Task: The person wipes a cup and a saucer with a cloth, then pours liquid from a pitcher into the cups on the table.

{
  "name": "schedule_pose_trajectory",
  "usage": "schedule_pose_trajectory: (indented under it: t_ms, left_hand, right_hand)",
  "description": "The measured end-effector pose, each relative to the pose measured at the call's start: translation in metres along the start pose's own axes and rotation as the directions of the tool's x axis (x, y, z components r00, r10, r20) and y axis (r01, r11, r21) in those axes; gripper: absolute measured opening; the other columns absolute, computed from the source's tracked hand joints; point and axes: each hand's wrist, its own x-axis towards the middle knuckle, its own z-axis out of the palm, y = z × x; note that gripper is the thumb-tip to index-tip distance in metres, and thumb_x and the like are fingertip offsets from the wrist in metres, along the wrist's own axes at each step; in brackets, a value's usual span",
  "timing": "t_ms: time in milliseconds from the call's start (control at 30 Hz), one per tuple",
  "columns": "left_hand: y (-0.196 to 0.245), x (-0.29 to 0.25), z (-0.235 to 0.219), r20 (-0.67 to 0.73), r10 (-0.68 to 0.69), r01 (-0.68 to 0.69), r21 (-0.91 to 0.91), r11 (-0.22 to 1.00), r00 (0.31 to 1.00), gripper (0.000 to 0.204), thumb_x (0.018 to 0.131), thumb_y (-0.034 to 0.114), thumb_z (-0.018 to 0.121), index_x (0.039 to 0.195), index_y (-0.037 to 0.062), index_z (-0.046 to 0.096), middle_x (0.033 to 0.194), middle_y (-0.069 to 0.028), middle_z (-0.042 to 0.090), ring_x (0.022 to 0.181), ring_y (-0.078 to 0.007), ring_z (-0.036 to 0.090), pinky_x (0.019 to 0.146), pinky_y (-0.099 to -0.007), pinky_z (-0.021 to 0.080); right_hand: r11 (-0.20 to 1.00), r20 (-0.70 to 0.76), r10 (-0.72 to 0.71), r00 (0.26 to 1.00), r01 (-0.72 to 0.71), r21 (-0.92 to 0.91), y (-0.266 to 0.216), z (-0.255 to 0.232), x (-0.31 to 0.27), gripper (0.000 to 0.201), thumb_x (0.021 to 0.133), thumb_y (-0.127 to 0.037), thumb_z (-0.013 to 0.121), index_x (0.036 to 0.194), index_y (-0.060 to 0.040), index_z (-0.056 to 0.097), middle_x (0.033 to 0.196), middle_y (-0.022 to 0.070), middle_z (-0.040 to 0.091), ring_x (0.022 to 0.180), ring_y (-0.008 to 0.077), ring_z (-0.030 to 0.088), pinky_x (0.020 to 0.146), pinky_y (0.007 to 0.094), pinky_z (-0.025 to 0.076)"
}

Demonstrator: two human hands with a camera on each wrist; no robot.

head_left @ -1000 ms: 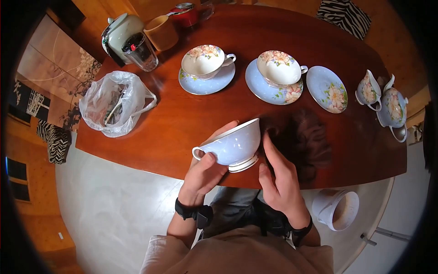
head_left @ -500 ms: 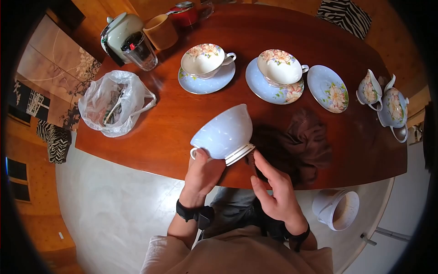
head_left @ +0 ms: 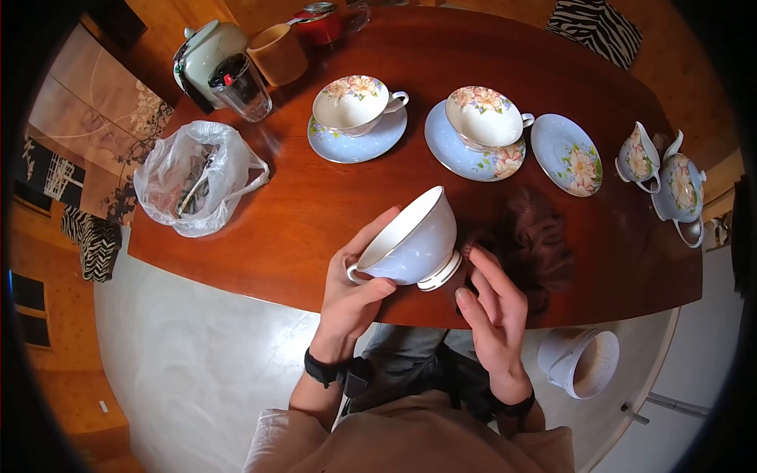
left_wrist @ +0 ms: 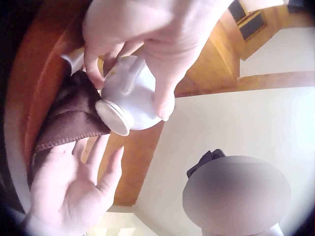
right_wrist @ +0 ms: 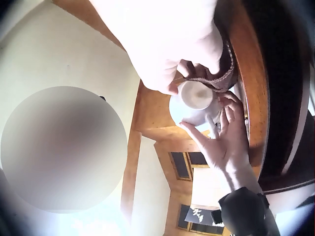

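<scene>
My left hand (head_left: 351,292) holds a pale blue teacup (head_left: 414,240) by its handle side, thumb low on the outer wall and fingers behind. The cup is tilted, its white foot turned toward my right hand (head_left: 498,315) and its inside partly showing. A brown cloth (head_left: 540,236) spreads from the right fingertips over the table edge side. In the left wrist view the stitched hem of the cloth (left_wrist: 74,118) lies across the right fingers, close to the cup's foot. The right wrist view has those fingers bent at the cloth beside the foot (right_wrist: 196,95).
Two flowered teacups (head_left: 347,106) stand on blue saucers, with a lone saucer (head_left: 568,154) beside them. A creamer (head_left: 637,156) and teapot (head_left: 680,185) are at the right. A plastic bag (head_left: 197,181), glass (head_left: 243,91) and jar (head_left: 217,55) stand left. A bucket (head_left: 579,363) is on the floor.
The cup tipped so its underside faced up more, then turned back with its inside showing again. My right hand moved off slightly to the right, its fingers now more bent.
</scene>
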Motion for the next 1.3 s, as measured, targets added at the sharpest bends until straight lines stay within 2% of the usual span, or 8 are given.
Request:
schedule_pose_trajectory:
  t_ms: [200,267,367,600,900,1033,1167,1300]
  left_hand:
    - [0.005,-0.002,0.001,0.015,-0.056,0.054,0.077,0.996,0.998,0.104,0.066,0.021,0.091,0.150,-0.0072,0.037,0.144,-0.0157,0.053,0.131,-0.0221,0.053,0.111,-0.0345,0.040]
    - [0.006,-0.003,0.003,0.020,-0.077,0.074,0.109,0.991,0.997,0.105,0.066,0.022,0.090,0.151,-0.0066,0.036,0.144,-0.0150,0.051,0.132,-0.0220,0.051,0.112,-0.0345,0.039]
    - [0.011,-0.006,0.010,0.013,-0.113,0.110,0.147,0.983,0.993,0.106,0.066,0.026,0.089,0.152,-0.0056,0.035,0.144,-0.0142,0.050,0.132,-0.0219,0.050,0.112,-0.0342,0.038]
    - [0.008,-0.010,0.003,0.015,-0.179,0.175,0.155,0.972,0.984,0.106,0.070,0.036,0.086,0.153,-0.0047,0.033,0.145,-0.0139,0.049,0.132,-0.0226,0.050,0.111,-0.0340,0.038]
    - [0.010,-0.008,0.007,0.064,-0.172,0.152,0.237,0.960,0.983,0.107,0.073,0.042,0.084,0.153,-0.0063,0.032,0.149,-0.0154,0.045,0.137,-0.0246,0.045,0.114,-0.0359,0.033]
    - [0.007,-0.010,0.001,0.127,-0.149,0.111,0.264,0.958,0.981,0.110,0.074,0.051,0.081,0.152,-0.0081,0.031,0.149,-0.0161,0.045,0.137,-0.0253,0.045,0.114,-0.0363,0.034]
    - [-0.004,-0.016,-0.010,0.140,-0.141,0.107,0.231,0.967,0.980,0.112,0.077,0.063,0.076,0.152,-0.0067,0.030,0.148,-0.0168,0.045,0.137,-0.0257,0.045,0.113,-0.0369,0.036]
    - [-0.009,-0.019,-0.008,0.015,-0.105,0.103,0.105,0.989,0.994,0.112,0.080,0.072,0.069,0.153,-0.0019,0.028,0.148,-0.0174,0.045,0.136,-0.0279,0.047,0.113,-0.0416,0.038]
  right_hand:
    - [0.935,-0.025,-0.197,0.980,0.180,-0.304,-0.003,0.003,0.001,0.043,0.088,0.004,0.066,0.130,0.0097,0.057,0.130,0.0188,0.056,0.111,0.0251,0.060,0.091,0.0339,0.051]
    - [0.896,-0.016,-0.193,0.981,0.170,-0.410,-0.013,0.003,0.005,0.038,0.081,0.001,0.071,0.119,0.0055,0.067,0.118,0.0193,0.063,0.112,0.0329,0.063,0.086,0.0363,0.052]
    - [0.748,0.121,-0.388,0.914,0.389,-0.538,-0.014,0.003,0.010,0.034,0.080,0.000,0.072,0.113,0.0038,0.071,0.120,0.0192,0.064,0.112,0.0371,0.063,0.089,0.0382,0.053]
    - [0.568,0.355,-0.501,0.790,0.609,-0.554,-0.016,-0.005,0.013,0.033,0.074,-0.004,0.076,0.106,-0.0032,0.076,0.118,0.0173,0.065,0.113,0.0404,0.063,0.094,0.0466,0.054]
    - [0.599,0.356,-0.438,0.825,0.563,-0.570,-0.016,0.001,0.028,0.040,0.082,-0.007,0.075,0.121,-0.0014,0.070,0.127,0.0230,0.062,0.120,0.0442,0.060,0.098,0.0493,0.052]
    - [0.790,0.254,-0.255,0.933,0.353,-0.501,-0.016,-0.007,0.027,0.058,0.086,-0.006,0.071,0.140,0.0070,0.053,0.140,0.0272,0.056,0.126,0.0400,0.059,0.105,0.0422,0.048]
    - [0.927,0.191,-0.071,0.979,0.136,-0.349,-0.014,-0.012,0.018,0.054,0.092,-0.008,0.067,0.140,0.0087,0.050,0.137,0.0268,0.058,0.127,0.0353,0.060,0.103,0.0379,0.049]
    - [0.942,0.216,-0.017,0.976,0.089,-0.324,-0.005,-0.014,0.010,0.054,0.093,-0.012,0.070,0.139,0.0089,0.051,0.135,0.0266,0.060,0.126,0.0341,0.061,0.102,0.0373,0.049]
